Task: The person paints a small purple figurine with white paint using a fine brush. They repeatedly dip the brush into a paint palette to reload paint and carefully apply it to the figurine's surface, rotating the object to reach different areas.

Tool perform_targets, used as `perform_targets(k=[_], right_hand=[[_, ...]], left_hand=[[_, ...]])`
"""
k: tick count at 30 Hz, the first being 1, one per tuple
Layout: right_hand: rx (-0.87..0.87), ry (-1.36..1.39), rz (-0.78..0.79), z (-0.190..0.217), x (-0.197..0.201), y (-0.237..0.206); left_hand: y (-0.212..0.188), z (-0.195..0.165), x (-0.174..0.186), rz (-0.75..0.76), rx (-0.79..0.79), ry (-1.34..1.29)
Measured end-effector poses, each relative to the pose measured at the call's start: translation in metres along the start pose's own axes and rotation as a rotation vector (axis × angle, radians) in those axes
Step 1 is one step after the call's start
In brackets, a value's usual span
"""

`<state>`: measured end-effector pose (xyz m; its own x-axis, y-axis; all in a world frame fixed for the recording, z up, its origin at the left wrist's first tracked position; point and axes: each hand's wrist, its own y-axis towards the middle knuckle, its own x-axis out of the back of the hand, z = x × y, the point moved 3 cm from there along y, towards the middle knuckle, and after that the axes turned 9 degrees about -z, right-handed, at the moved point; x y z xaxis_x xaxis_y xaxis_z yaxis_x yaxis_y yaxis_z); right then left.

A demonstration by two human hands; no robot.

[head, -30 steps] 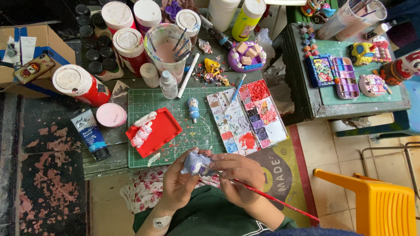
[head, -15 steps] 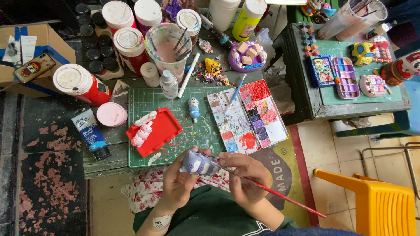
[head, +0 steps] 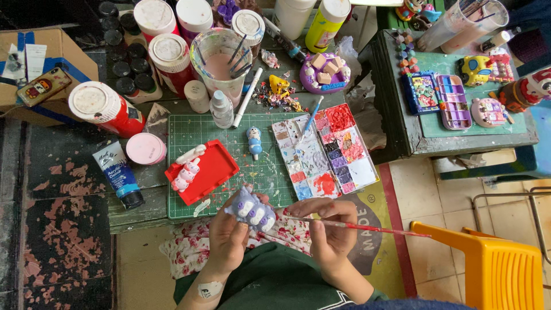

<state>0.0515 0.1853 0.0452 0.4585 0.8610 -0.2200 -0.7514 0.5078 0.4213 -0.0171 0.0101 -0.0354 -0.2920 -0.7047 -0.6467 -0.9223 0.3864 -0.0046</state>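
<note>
**Painting a small lilac figurine, held over the lap**

Left hand (head: 229, 235) clamped around lilac-and-white figurine (head: 251, 209), just below the green cutting mat (head: 229, 132) edge. Right hand (head: 324, 227) pinches a red-handled paintbrush (head: 367, 227), tip toward the figurine. Piece looks light, rigid, probably brittle; wet paint smudges, so best held by unpainted base and sides. Paint palette (head: 324, 150) near.

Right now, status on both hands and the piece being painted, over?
Left hand grips purple figurine. Right hand holds red brush, tip at figurine. Paint palette and red tray on green mat ahead; nothing between hands.
</note>
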Motion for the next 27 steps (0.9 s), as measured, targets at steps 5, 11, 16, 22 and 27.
perform_targets(k=[5, 11, 16, 22, 27], right_hand=[[0.014, 0.027, 0.109, 0.0046, -0.0031, -0.0023], [0.067, -0.046, 0.217, 0.0071, -0.0072, 0.002], [0.043, -0.026, 0.228, 0.0064, -0.0073, 0.0011], [-0.009, -0.007, 0.193, 0.0038, -0.0066, -0.0022], [-0.025, 0.03, 0.233, 0.0035, -0.0092, -0.0015]], left_hand=[[-0.0023, 0.004, 0.0015, -0.003, -0.011, -0.054], [-0.0035, 0.0076, 0.0056, -0.041, 0.002, -0.038], [-0.0023, 0.0072, 0.0045, -0.049, -0.027, -0.077], [0.0001, 0.0042, 0.0024, -0.057, -0.009, -0.113], [0.0001, 0.0034, -0.0006, -0.062, 0.023, -0.16]])
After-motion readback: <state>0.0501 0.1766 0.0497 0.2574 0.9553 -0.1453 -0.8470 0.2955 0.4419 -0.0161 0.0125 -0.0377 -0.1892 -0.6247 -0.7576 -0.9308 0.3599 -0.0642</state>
